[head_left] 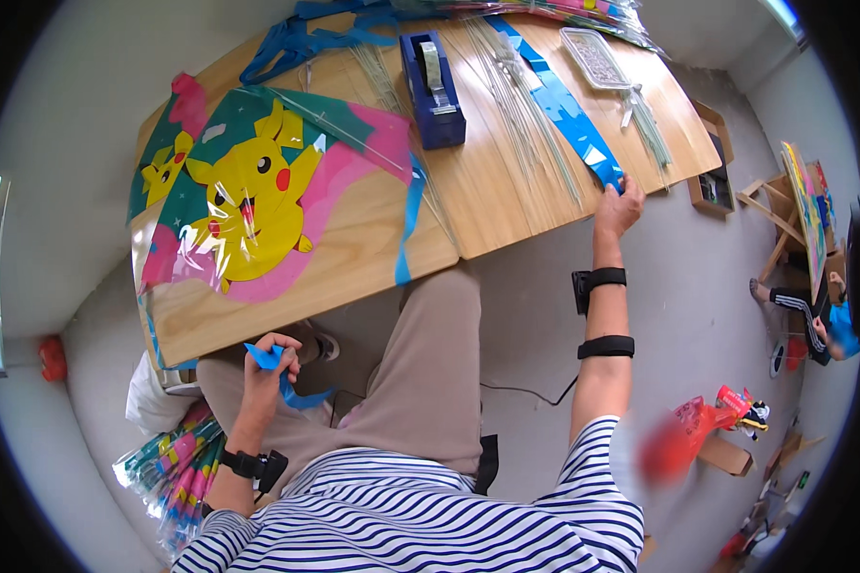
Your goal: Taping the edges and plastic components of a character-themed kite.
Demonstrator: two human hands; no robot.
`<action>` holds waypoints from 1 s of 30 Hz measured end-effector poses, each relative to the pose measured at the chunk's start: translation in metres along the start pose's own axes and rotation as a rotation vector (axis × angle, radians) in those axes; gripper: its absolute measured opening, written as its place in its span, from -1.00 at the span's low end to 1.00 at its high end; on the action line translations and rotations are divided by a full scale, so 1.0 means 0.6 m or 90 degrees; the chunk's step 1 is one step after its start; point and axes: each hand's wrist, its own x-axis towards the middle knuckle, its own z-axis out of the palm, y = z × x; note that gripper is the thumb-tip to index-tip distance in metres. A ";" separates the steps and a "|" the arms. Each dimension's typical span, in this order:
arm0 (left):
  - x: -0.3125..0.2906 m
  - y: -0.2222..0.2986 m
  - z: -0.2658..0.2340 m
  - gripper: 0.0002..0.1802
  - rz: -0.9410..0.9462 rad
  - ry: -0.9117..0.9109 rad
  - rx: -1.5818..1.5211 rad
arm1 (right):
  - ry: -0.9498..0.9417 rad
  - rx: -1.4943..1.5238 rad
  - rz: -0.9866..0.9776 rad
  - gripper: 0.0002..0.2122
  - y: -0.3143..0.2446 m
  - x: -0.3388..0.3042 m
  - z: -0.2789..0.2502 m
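Worktop (354, 263) is spanning the upper part of the view, and I am noting, from my remote post, a seated person's two hands at its near side. The right hand (621, 199) is pinching the near end of a long blue strip (559, 103) at the front edge; thumb and fingers are clamping on it, and the strip is running across the wood toward the far side. The left hand (268, 366) is clenching a blue piece (303, 396) by the left leg; one end is poking out above the fist, the other is drooping below. I am recording that I cannot tell whether this piece is joining another strip.

On the left half, a pink and green sheet (248, 196) with a yellow cartoon figure is lying flat and glinting. A blue ribbon (410, 224) is hanging beside its right edge. A dark blue tape dispenser (441, 126) is standing farther right; thin rods (518, 100) are lying between it and the long strip. A clear tub (594, 57) is resting beyond, near a tied bundle (650, 134).
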 end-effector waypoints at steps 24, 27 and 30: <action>0.019 -0.042 0.005 -0.94 -0.058 -0.002 0.030 | -0.417 0.213 0.127 -0.85 -0.047 0.134 -0.032; 0.017 -0.046 0.005 -0.93 -0.087 0.010 0.024 | -0.499 0.302 0.049 -0.87 -0.242 0.205 -0.038; 0.028 -0.047 0.014 -0.93 -0.089 -0.007 0.018 | -0.405 0.490 -0.098 -0.79 -0.335 0.330 0.024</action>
